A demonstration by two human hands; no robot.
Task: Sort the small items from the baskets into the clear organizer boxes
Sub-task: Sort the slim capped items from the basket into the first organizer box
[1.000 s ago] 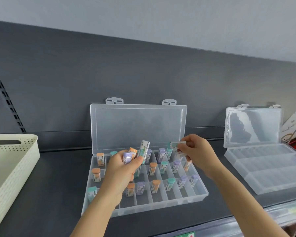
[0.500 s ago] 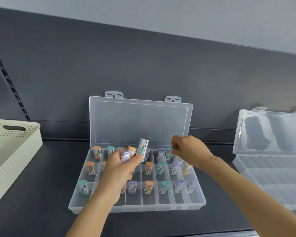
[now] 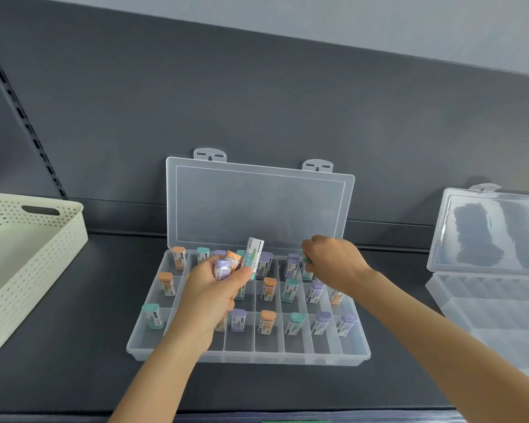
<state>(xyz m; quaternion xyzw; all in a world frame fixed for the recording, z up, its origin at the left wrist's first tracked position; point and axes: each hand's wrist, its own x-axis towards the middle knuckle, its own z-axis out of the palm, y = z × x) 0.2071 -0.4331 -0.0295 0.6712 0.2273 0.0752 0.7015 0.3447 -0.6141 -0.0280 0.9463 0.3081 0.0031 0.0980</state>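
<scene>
Okay, from my feed, at the far left of the dark shelf (image 3: 74,346) I see a cream perforated basket (image 3: 52,270), cut off by the frame edge. Just right of it, apart from it, lies the clear organizer box (image 3: 248,358), its lid (image 3: 257,209) raised and leaning back toward the shelf's rear panel. Most of its compartments hold one upright small item each, topped orange (image 3: 178,257), teal (image 3: 152,315) or purple (image 3: 238,319); the near strip of compartments shows none.

The left hand (image 3: 208,294) hovers over the box's left half with its fingers and thumb curled round a bundle of small items (image 3: 226,265). From the bundle a white-and-green one (image 3: 253,254) sticks up highest, with a purple and an orange one beside it.

Further right, the right hand (image 3: 333,264) reaches over the far row, knuckles up, fingertips pinching a teal-topped item (image 3: 307,260) at a compartment there. I cannot tell whether that piece already rests on the compartment floor.

At the right edge a second organizer box (image 3: 486,303) lies well apart, lid open, partly out of frame. Its channels look bare as far as I can see.
</scene>
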